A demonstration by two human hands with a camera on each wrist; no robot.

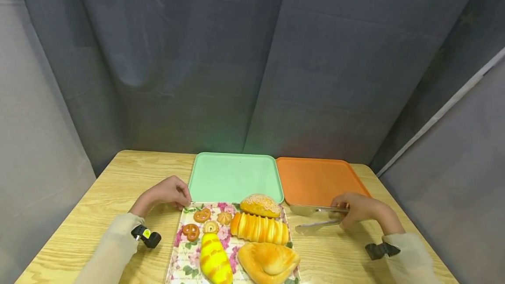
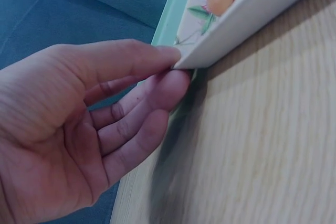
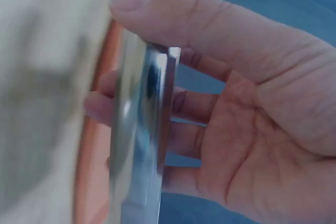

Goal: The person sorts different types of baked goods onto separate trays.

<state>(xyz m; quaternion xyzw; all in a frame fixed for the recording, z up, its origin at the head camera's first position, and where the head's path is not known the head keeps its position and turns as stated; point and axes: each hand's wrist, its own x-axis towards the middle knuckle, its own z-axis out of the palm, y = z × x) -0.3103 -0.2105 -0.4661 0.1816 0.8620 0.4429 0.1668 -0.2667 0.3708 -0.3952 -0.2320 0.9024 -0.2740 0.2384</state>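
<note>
My left hand (image 1: pixel 173 192) pinches the far left corner of a white tray (image 2: pixel 252 19) with a floral print, thumb on top and fingers beneath. My right hand (image 1: pixel 357 209) holds metal tongs (image 3: pixel 139 129), thumb on one side and fingers round the other. The tongs' arms point left and stand apart, with nothing between them, just off the floral tray's right edge. On that tray lie a sesame bun (image 1: pixel 260 205), a ridged roll (image 1: pixel 259 228), a folded pastry (image 1: pixel 269 262), a yellow loaf (image 1: pixel 215 258), a pretzel (image 1: pixel 191 232) and several other small cookies.
Behind the floral tray lies a mint green tray (image 1: pixel 236 178), with an orange tray (image 1: pixel 319 181) beside it on the right. All stand on a wooden table (image 1: pixel 98 196). Grey curtains (image 1: pixel 189 65) hang at the back and along both sides.
</note>
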